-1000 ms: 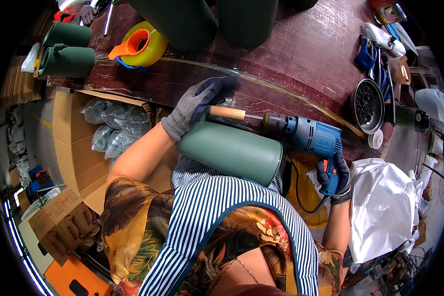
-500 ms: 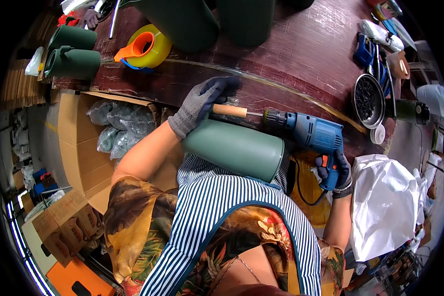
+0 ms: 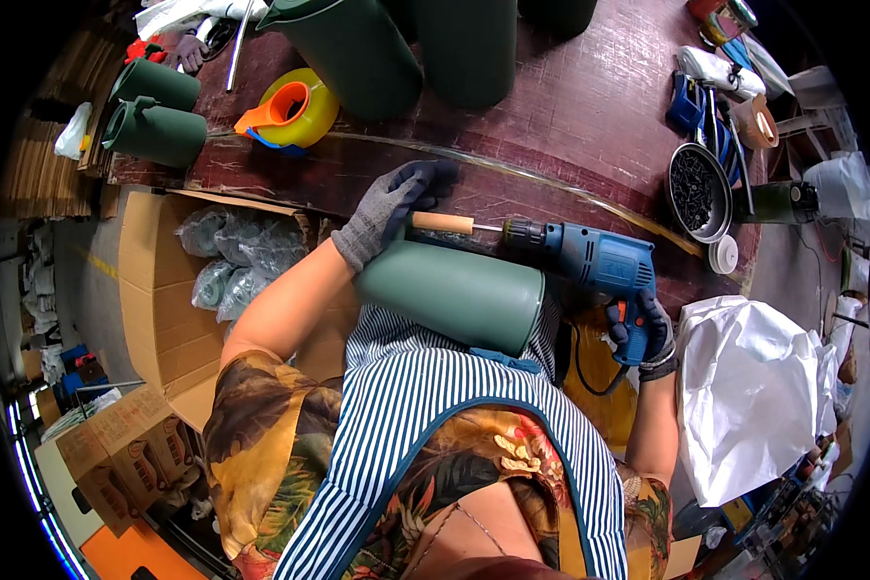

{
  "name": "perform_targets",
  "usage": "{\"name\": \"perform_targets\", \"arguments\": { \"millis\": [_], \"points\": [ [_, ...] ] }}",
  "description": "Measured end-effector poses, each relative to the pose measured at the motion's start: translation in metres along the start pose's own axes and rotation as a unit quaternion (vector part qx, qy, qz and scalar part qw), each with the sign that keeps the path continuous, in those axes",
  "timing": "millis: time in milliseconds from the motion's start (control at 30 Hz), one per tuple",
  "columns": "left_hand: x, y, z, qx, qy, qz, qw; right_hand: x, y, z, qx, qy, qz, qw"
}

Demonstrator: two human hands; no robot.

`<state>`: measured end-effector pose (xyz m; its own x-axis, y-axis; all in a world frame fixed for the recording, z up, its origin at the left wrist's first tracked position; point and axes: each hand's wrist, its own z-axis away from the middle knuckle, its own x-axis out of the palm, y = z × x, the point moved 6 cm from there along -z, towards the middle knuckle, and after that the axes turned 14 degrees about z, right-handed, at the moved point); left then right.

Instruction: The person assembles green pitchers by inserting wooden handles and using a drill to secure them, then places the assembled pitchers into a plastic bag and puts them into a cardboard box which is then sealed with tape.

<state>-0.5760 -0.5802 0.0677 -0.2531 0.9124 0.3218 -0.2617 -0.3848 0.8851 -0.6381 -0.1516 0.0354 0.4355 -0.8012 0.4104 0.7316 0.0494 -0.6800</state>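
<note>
A green cylindrical jug (image 3: 454, 293) lies sideways across my lap against the striped apron. My left hand (image 3: 389, 208), in a grey and dark glove, is closed at the jug's left end, by its light wooden handle (image 3: 442, 222); the fingertips are partly hidden. My right hand (image 3: 645, 329), also gloved, grips a blue power drill (image 3: 601, 259) by its pistol handle, with fingers around the orange trigger. From the drill's black chuck a thin metal shaft runs level to the wooden handle's right end and meets it.
On the dark red table (image 3: 580, 116) stand green jugs (image 3: 469, 58) and a yellow container with an orange funnel (image 3: 285, 104). A bowl of black screws (image 3: 698, 188) sits at right. A carton (image 3: 143, 280) with plastic-wrapped items is left; a white sack (image 3: 744, 396) is right.
The whole view has shifted slightly, so the scene sits a little differently in the picture. My hands, the jug and the drill keep nearly the same places relative to each other.
</note>
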Motion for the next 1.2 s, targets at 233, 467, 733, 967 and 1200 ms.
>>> {"name": "perform_targets", "arguments": {
  "millis": [233,467,733,967,1200],
  "points": [
    [0.002,-0.001,0.000,0.007,-0.007,-0.008,1.000,0.000,-0.001,0.004,-0.023,0.004,0.017,1.000],
    [0.001,-0.003,0.011,0.040,-0.048,-0.105,0.993,0.000,0.005,0.008,-0.025,0.009,-0.024,0.999],
    [0.075,0.014,0.074,0.268,-0.128,-0.595,0.747,-0.020,0.046,0.053,-0.142,0.020,-0.208,0.967],
    [0.052,-0.018,0.102,0.126,-0.081,-0.615,0.774,0.037,0.007,0.002,-0.214,0.085,-0.199,0.953],
    [0.052,-0.015,0.108,0.108,-0.134,-0.594,0.786,0.013,-0.015,0.012,-0.268,0.565,0.395,0.673]
  ]
}}
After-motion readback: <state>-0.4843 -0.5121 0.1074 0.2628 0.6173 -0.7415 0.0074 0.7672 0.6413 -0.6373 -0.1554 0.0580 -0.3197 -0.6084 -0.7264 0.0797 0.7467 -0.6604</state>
